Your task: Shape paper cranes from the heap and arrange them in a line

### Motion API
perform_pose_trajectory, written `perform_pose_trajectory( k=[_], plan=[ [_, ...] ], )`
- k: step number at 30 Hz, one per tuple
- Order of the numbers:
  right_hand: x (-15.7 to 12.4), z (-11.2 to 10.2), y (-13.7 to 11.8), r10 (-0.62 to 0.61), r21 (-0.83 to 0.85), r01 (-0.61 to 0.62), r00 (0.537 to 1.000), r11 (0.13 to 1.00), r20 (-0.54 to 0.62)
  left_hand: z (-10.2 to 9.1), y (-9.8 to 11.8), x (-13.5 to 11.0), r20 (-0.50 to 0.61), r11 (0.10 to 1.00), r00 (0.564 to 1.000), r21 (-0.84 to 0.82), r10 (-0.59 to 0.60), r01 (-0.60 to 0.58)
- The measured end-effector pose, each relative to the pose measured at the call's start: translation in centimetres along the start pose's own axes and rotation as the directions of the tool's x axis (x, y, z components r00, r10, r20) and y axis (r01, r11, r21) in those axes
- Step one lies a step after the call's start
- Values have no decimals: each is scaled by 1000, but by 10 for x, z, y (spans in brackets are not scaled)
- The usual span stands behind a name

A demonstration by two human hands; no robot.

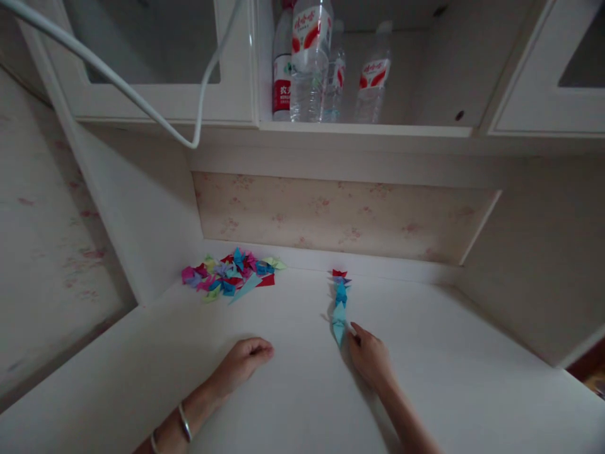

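A row of folded paper cranes (339,315) runs from the back of the white desktop toward me: red, purple, blue, then pale teal at the near end. Just right of the pale teal crane is my right hand (371,358), its fingers curled and the fingertips very close to the paper; whether they touch it I cannot tell. My left hand (246,360) rests near the desktop, closed loosely, with nothing visible in it. A heap of many-coloured paper cranes (231,274) lies at the back left, beyond my left hand.
White desktop (293,403) spreads between side panels. Above it hangs a cabinet whose open shelf (416,129) holds several plastic bottles (309,69). A white cable (142,107) dangles at upper left. Flowered wallpaper (326,211) covers the back wall.
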State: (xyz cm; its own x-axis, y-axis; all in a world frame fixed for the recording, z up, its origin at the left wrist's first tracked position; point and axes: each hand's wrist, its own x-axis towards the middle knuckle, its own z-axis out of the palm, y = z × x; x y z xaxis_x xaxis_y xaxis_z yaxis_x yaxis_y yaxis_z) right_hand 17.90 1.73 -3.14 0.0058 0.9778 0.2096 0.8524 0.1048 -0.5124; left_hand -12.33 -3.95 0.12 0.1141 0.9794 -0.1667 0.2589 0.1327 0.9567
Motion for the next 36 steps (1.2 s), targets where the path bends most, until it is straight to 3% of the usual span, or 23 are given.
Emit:
perform_pose_trajectory(
  k=[2,5,8,11,13,15,17,18,25,31,36],
  plan=[
    [-6,-4,-5,51,-83,-49,999,995,15,1,1,-3,-7,1000,1000,-14,-4,4],
    [-16,-9,-17,60,-160,-71,996,985,-72,3,-3,-3,-29,999,999,-27,27,-28],
    [-28,-1,-33,-96,-69,87,987,994,-132,-1,-12,8,-87,998,994,3,63,-63],
    [-39,16,-48,-251,65,253,967,965,-35,-23,-14,31,-220,959,959,257,179,-120],
    [-44,27,-55,-348,105,341,935,934,62,-44,-11,48,-312,806,902,589,299,-63],
    [-46,33,-60,-403,117,391,909,913,108,-64,-6,65,-320,512,872,854,371,95],
    [-45,35,-61,-383,120,371,918,921,102,-79,-2,80,-284,313,884,935,372,168],
    [-43,35,-61,-354,124,341,930,932,98,-84,-1,87,-269,273,893,946,361,175],
    [-40,36,-57,-302,101,290,944,952,133,-91,-6,116,-245,279,928,946,280,165],
    [-42,38,-51,-288,211,271,956,939,54,-83,-3,105,-275,385,917,910,289,151],
    [-48,28,-60,-42,480,54,998,876,-36,-80,0,85,-294,542,914,834,281,101]
  ],
)
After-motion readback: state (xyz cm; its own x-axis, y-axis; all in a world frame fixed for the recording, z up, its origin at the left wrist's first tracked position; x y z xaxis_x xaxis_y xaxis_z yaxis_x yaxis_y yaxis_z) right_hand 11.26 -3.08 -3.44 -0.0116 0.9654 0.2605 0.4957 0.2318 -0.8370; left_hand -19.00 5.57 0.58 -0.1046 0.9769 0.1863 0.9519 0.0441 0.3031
